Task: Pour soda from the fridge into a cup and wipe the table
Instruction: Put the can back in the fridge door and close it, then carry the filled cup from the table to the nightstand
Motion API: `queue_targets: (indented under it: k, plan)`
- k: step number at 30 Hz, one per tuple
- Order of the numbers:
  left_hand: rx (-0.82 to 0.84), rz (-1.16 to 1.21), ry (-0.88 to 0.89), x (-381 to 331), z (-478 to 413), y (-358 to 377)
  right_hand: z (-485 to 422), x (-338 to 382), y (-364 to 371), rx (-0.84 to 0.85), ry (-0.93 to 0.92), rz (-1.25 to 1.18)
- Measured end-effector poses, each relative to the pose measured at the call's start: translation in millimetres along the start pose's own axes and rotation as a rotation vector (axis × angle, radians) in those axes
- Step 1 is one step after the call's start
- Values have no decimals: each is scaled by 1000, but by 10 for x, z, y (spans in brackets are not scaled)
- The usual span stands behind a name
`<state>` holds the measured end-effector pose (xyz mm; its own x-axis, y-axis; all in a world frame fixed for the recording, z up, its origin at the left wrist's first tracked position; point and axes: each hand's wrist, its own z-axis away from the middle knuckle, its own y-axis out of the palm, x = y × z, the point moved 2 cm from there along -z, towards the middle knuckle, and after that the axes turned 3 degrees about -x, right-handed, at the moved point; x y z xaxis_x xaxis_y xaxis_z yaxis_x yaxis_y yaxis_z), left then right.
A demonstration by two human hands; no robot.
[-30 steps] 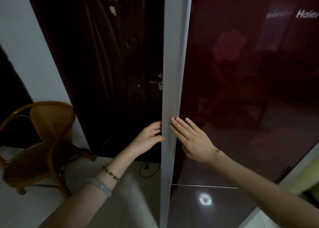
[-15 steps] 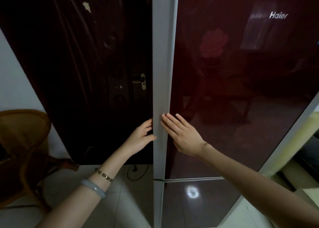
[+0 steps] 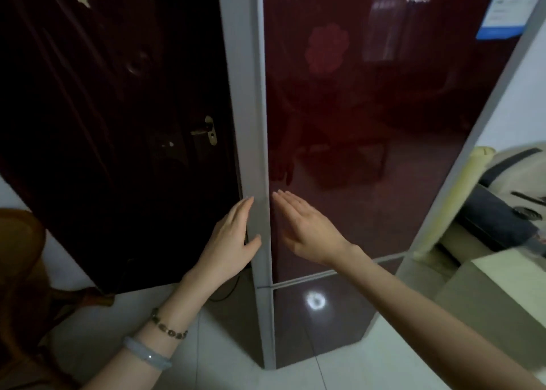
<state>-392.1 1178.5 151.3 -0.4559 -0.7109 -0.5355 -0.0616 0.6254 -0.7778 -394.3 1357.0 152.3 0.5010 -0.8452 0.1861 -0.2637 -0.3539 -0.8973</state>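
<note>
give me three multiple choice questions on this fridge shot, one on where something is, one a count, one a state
1. Where is the left hand? A on the fridge's grey edge strip B on a tap C in a pocket
2. How many bracelets are on the left wrist? A one B two C four
3. How is the right hand? A a fist B gripping a bottle C fingers straight, holding nothing

1 A, its fingers lie along the strip, thumb on its front. 2 B, a beaded bracelet and a pale bangle. 3 C, its flat palm faces the fridge front.
</note>
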Motion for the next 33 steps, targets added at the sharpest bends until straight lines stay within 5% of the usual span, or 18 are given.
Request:
queue_targets:
  k: [9, 21, 33]
  plan:
    - [78, -441, 468, -454, 330, 488, 1245, 233, -9, -85, 575, 214]
    - [273, -180, 1074, -2109, 1320, 1495, 3538, 921, -783, -121, 1326, 426]
    - [511, 127, 1529, -3888, 3259, 2089, 5813, 2181, -1478, -239, 1948, 579]
